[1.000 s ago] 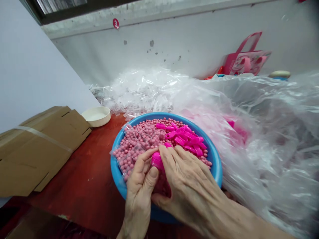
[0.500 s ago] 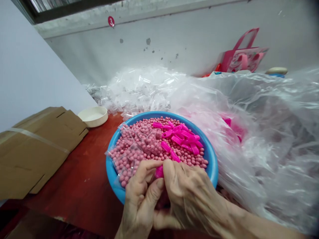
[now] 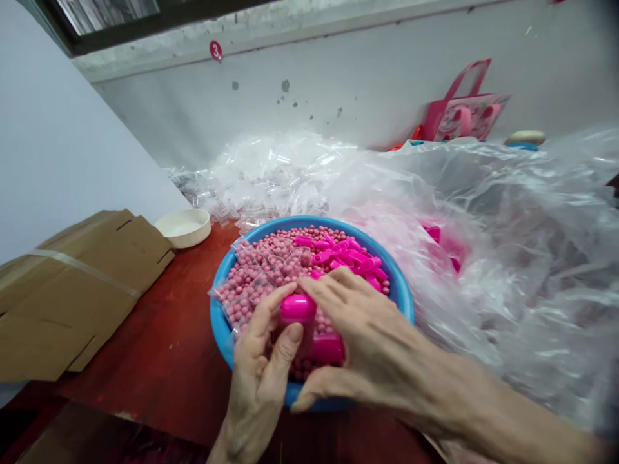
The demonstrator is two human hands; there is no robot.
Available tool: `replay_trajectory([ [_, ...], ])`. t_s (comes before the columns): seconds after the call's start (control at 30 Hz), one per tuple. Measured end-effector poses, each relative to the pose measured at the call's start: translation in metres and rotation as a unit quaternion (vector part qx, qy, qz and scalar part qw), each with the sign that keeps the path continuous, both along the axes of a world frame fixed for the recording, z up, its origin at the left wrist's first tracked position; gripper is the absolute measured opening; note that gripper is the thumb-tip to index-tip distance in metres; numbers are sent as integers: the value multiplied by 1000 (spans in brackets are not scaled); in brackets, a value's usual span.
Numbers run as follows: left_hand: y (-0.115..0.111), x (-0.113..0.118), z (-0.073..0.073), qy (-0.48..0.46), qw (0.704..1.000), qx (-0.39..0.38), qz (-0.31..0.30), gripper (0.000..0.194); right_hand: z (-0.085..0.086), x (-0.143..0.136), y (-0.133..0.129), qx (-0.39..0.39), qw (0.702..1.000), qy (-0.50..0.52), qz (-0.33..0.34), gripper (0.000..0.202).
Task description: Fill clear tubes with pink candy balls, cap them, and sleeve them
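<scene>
Your left hand (image 3: pixel 258 377) grips a glossy magenta piece (image 3: pixel 297 308), rounded end up, lower part blurred. A second magenta piece (image 3: pixel 329 348), equally glossy, sits within the curve of your right hand (image 3: pixel 377 338), partly covered; whether the two join is unclear

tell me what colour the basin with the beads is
The basin is blue; its rim shows best in the head view.

Beads (image 3: pixel 278 261) in basin (image 3: pixel 217 327), cardboard (image 3: pixel 91 290) at left
</scene>
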State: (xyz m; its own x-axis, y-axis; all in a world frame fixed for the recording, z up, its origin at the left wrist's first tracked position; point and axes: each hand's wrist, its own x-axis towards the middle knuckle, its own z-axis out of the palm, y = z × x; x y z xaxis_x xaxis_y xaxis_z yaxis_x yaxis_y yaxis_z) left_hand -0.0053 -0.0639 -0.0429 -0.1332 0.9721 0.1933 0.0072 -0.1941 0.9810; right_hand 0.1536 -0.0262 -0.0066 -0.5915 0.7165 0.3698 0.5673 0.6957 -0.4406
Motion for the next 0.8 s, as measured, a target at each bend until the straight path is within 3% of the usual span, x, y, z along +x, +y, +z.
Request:
replay_trajectory([
  [0.03, -2, -3, -1, 38, 999, 18, 16, 28, 7, 8, 4, -5, 1000, 9, -11, 75],
  [0.13, -9, -13, -8, 142, 988, 45, 36, 25, 21, 37, 21, -32, 991, 79, -104, 40],
  [0.23, -18, -20, -21, 258, 962, 86, 3, 31, 17, 53, 35, -30, 983, 50, -173, 23],
  [0.37, -24, -22, -34, 330, 935, 125, -39, 40, -8, 45, 42, -57, 989, -5, -135, 17],
  [0.6, -21, -17, -32, 306, 945, 105, -55, 42, -44, 15, 63, -89, 994, -8, -65, 12],
  [0.8, -20, -33, -26, 363, 910, 156, -123, 49, -47, 20, 71, -143, 987, 49, -49, 23],
])
